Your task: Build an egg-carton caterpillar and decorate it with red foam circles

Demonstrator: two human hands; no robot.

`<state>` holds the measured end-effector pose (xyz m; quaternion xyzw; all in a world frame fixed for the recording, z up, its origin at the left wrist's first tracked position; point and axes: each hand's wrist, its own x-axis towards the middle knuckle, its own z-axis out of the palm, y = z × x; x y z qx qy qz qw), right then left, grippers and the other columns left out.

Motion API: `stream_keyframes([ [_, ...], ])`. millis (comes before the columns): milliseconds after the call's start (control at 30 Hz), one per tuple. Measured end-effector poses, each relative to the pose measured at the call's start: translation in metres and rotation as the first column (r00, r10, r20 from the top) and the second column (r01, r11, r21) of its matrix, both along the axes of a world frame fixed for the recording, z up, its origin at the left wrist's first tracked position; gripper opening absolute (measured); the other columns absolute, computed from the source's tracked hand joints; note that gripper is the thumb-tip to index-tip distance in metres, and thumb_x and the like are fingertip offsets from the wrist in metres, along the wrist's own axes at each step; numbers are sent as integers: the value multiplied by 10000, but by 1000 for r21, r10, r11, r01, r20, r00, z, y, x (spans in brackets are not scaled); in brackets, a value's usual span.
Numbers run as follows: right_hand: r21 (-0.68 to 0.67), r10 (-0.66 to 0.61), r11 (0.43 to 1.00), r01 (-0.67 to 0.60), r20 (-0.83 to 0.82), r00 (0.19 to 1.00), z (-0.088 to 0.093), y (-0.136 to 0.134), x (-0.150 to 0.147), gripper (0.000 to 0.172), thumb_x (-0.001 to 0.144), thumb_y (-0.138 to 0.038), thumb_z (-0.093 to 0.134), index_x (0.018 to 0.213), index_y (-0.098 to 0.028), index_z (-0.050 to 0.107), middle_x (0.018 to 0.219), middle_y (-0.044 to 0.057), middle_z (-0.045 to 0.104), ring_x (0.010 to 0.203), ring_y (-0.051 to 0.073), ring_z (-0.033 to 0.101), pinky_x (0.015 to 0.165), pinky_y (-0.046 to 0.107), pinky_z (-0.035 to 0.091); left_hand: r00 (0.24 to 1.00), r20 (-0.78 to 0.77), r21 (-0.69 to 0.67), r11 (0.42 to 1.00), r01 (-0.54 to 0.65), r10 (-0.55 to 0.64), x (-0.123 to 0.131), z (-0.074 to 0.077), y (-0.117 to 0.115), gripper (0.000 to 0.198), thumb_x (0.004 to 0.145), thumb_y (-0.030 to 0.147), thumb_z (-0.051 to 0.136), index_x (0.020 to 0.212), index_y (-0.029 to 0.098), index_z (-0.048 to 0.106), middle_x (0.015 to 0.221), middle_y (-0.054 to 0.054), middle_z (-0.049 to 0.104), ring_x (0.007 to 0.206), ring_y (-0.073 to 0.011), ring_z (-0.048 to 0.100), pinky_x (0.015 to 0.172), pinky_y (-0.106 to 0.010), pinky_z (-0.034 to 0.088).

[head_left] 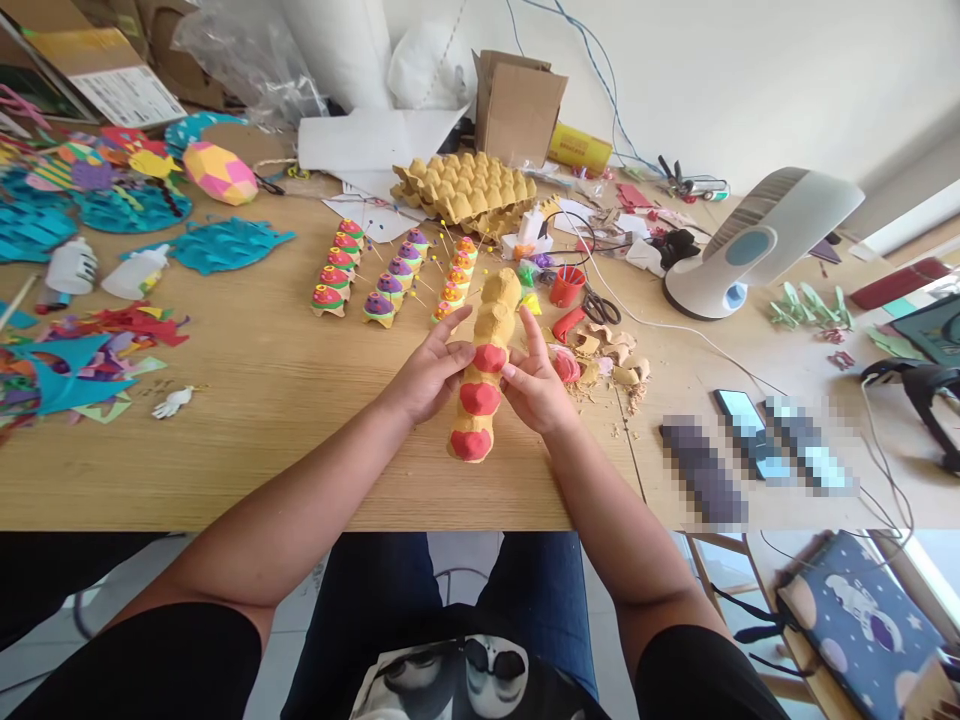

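Note:
Between my two hands, above the table, is a strip of egg carton (495, 320), with red clay on the bumps at its near end and bare yellowish bumps at its far end. My left hand (435, 368) grips its left edge with thumb and fingers. On the opposite edge, my right hand (538, 385) pinches it, index finger pointing away. Just beyond stand three finished caterpillar-like carton strips: a red and green one (337, 268), a purple one (396, 278) and an orange and yellow one (456, 280), with pins sticking out.
Behind lies an egg tray (469, 188). Right of my hands are carton scraps (619, 355), a red cup (568, 287), scissors (600, 308) and a white fan (757, 240). Phones (750, 430) lie farther right. On the left are glue bottles (135, 272) and coloured paper scraps (75, 370).

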<state>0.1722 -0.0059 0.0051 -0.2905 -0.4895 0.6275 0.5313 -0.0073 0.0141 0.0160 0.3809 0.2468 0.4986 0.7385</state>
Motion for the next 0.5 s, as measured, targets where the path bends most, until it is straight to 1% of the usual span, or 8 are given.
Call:
stream_keyframes([
  [67,-24,-22,999,21,-18,1000,-1,-1,0,1014,826,-431,820,1611,-484,181,1029,-14,713,833,163,669,785,350,599,1000,8,-7,1000,-5,5,0,-1,0,727,816,276,835,1464,305,507,805,42,737,791,-144,708,778,-276,522],
  [167,-38,-30,999,30,-15,999,0,-2,-1,959,853,-440,797,1601,-494,199,1029,-24,716,826,157,668,773,337,602,1000,14,-16,1000,2,-2,0,-2,1,711,828,260,823,1464,319,512,815,47,738,805,-144,713,790,-282,526],
  [300,-41,-35,999,35,1,999,2,-5,-3,882,887,-452,754,1592,-489,224,1085,-15,713,867,167,680,798,362,609,999,29,-38,999,18,-17,2,-3,0,762,811,259,836,1487,308,488,839,42,739,819,-139,717,782,-270,532],
  [400,-35,-35,999,35,-5,999,2,-5,-3,880,886,-455,753,1591,-488,227,1153,-2,711,863,168,683,790,368,610,999,38,-58,998,39,-37,3,-2,-1,764,818,265,831,1493,307,474,897,30,759,843,-135,721,798,-267,533],
  [500,-21,-36,999,36,-20,999,2,-3,-3,888,882,-456,757,1592,-485,224,1206,4,708,854,163,679,777,356,608,997,60,-60,997,56,-52,4,-1,-2,775,807,286,844,1487,281,473,959,4,775,880,-144,730,840,-280,537],
])
